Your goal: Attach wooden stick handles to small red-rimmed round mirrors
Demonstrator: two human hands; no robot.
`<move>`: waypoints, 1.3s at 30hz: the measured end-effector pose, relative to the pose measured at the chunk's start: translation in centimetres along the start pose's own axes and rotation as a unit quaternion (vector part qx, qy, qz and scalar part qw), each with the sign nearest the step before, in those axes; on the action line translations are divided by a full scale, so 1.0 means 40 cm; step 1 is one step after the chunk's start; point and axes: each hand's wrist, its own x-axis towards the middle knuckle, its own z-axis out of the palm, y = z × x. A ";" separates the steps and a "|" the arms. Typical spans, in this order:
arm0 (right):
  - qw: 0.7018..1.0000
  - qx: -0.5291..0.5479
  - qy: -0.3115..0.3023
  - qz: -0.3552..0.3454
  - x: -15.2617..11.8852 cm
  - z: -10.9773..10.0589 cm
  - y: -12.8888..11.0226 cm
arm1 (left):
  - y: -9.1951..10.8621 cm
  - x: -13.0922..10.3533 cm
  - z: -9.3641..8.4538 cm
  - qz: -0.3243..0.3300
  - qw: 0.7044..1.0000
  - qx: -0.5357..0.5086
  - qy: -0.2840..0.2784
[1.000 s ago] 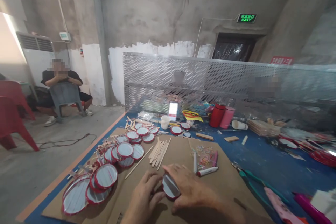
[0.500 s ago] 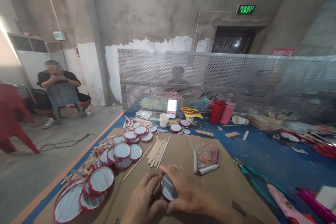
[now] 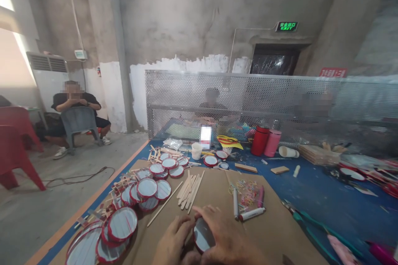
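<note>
Apparently a steadying step: right hand (image 3: 226, 232) curled round the red-rimmed disc (image 3: 202, 236), near centre over the cardboard (image 3: 275, 232), left hand (image 3: 175, 236) half-curled at its left edge, grip unclear; next move calls for steady rim support.

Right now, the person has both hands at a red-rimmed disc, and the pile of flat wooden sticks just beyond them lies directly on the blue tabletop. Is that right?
Not quite: the pile of flat wooden sticks lies on the brown cardboard, as the head view shows. The left hand and right hand are indeed at the red-rimmed disc.
</note>
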 end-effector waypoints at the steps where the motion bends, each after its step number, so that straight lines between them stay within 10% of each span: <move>1: 1.000 0.002 0.001 0.002 0.000 0.001 0.000 | -0.003 0.000 0.001 0.004 1.000 -0.001 0.001; 20: 0.994 0.102 0.040 0.017 -0.002 -0.019 0.005 | -0.019 -0.004 0.013 0.014 1.000 -0.008 0.023; 24: 0.953 0.212 0.193 0.098 0.090 -0.134 0.059 | -0.032 -0.008 0.030 0.026 0.998 -0.018 0.062; 29: 0.868 0.391 0.231 0.198 0.230 -0.297 0.073 | -0.042 -0.006 0.042 0.020 0.997 -0.023 0.075; 39: 0.982 -0.024 0.105 0.154 -0.044 -0.105 -0.039 | 0.045 -0.009 -0.018 -0.025 0.998 -0.040 0.033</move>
